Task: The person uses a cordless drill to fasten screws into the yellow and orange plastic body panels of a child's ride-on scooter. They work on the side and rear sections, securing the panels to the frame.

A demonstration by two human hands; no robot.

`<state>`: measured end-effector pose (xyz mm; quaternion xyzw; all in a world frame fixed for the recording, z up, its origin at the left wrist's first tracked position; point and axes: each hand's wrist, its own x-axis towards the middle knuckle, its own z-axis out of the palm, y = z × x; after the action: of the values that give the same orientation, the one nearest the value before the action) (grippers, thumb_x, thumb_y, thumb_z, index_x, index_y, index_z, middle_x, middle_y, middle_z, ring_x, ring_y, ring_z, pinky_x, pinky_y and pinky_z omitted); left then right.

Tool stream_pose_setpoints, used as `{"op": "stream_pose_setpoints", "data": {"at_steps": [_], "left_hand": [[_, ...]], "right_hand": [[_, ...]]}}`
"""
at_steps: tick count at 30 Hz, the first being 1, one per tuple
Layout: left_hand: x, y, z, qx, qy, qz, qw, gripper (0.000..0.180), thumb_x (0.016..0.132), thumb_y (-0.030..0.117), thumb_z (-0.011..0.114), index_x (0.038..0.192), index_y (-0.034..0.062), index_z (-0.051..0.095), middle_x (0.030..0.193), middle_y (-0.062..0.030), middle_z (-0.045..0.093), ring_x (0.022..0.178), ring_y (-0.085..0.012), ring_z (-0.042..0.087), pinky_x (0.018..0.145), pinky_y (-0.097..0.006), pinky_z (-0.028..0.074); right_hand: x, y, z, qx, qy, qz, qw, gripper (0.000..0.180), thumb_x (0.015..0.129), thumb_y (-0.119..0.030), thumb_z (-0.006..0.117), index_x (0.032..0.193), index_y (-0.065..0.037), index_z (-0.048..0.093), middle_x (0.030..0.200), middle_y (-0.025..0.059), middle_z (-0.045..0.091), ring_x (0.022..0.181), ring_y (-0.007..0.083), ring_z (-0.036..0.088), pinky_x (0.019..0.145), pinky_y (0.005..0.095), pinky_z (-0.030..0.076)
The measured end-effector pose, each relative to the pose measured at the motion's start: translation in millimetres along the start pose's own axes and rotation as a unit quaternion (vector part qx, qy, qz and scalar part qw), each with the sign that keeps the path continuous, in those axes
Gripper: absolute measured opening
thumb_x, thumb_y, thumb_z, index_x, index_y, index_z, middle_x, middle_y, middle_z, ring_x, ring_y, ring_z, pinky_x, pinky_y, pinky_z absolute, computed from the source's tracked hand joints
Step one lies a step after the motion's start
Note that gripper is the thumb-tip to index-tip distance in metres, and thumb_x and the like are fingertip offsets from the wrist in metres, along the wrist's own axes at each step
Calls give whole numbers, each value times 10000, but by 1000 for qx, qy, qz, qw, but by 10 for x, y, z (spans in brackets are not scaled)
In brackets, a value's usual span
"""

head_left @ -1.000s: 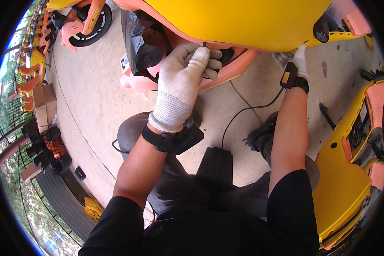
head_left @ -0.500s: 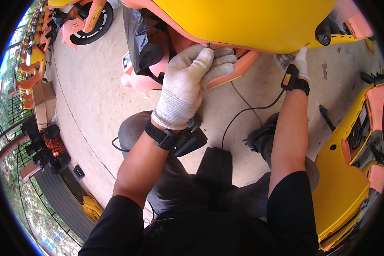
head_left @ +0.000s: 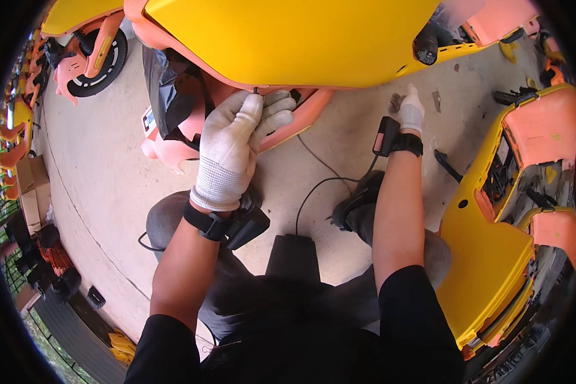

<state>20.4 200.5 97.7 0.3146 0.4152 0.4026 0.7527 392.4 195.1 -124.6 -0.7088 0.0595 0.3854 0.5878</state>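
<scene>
My left hand [head_left: 240, 131], in a white knit glove, is at the lower edge of a yellow panel [head_left: 294, 38] with pink trim. Its thumb and index finger pinch a small black peg [head_left: 256, 90] that sticks up above the thumb tip. The other fingers curve loosely to the side. To the right, below the panel and apart from it, is my gloved right hand [head_left: 409, 110]. Its thumb is stretched up, its fingers are half bent, and nothing shows between them. Behind my left hand, a black plastic sheet [head_left: 166, 89] hangs over pink scooter bodywork [head_left: 304, 112].
A yellow and pink body shell [head_left: 486, 275] lies at the right. Another scooter's wheel [head_left: 102, 61] stands at the far left. Cardboard [head_left: 33, 189] and black parts [head_left: 51, 256] sit along the left edge. A black cable [head_left: 320, 182] runs from the right wrist device [head_left: 385, 136].
My right hand has come away from the panel's lower edge, and its thumb now points up. The left hand keeps its pinch at the edge. The whole view has shifted, too.
</scene>
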Motion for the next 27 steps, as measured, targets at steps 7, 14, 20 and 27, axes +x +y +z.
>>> {"op": "stream_pose_setpoints", "data": {"at_steps": [7, 14, 20, 27], "left_hand": [[-49, 51, 6, 11, 27, -3, 1000, 372, 1058, 168, 387, 1254, -125, 503, 1184, -217, 643, 1001, -213, 683, 927, -290, 549], [-10, 54, 38, 6, 12, -5, 1000, 349, 1047, 151, 411, 1247, -116, 514, 1199, -224, 632, 1014, -215, 679, 955, -293, 534], [-40, 88, 2, -2, 20, -14, 1000, 349, 1042, 144, 429, 1247, -127, 510, 1187, -231, 635, 1008, -218, 681, 960, -296, 528], [-36, 94, -14, -17, 9, -25, 1000, 347, 1041, 142, 431, 1239, -130, 517, 1202, -227, 629, 1023, -227, 672, 968, -310, 520]], "right_hand": [[-681, -1300, 237, -175, 137, -327, 919, 506, 854, -402, 643, 908, 99, 674, 799, 176, 686, 749, 270, 651, 724, 356, 492], [412, -1636, 353, -494, -8, -262, 829, 889, 801, -670, 626, 1233, 107, 590, 1188, 251, 645, 1053, 316, 654, 871, 369, 511], [86, -1736, 526, -272, -264, -79, 922, 371, 918, -454, 607, 864, -87, 631, 680, 35, 620, 568, 164, 589, 481, 294, 484], [-162, -1848, 460, -56, -214, -44, 974, 328, 879, -321, 696, 1045, -58, 591, 872, 106, 646, 729, 217, 645, 491, 249, 549]]}}
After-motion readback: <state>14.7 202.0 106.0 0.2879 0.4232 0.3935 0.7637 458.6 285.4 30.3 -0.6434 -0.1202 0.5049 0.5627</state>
